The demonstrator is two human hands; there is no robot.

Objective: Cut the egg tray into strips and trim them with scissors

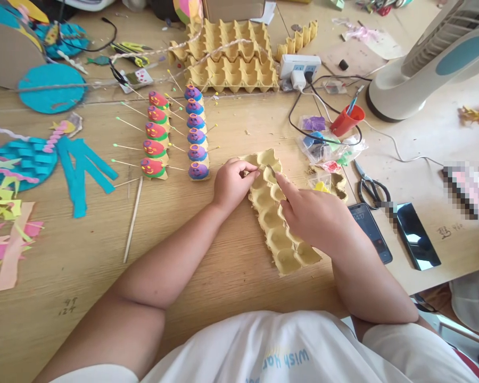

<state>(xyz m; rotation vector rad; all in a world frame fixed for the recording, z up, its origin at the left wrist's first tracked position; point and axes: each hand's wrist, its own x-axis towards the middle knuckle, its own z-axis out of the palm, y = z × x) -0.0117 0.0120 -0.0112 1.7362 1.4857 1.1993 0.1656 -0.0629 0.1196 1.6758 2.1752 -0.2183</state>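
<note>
In front of me lies a two-row strip of yellowish egg carton, cups facing up. Its far left edge is pinched between the thumb and fingers of my left hand. My right hand is closed over the strip's right side with the index finger stretched forward. A thin dark blade tip, seemingly a small knife, pokes out ahead of that finger, against the ridge between the two rows. The knife's handle is hidden in my palm.
Painted egg-carton caterpillars stand left of the strip. Behind are stacked egg trays and a power strip. To the right are scissors, two phones, a red cup and a white fan.
</note>
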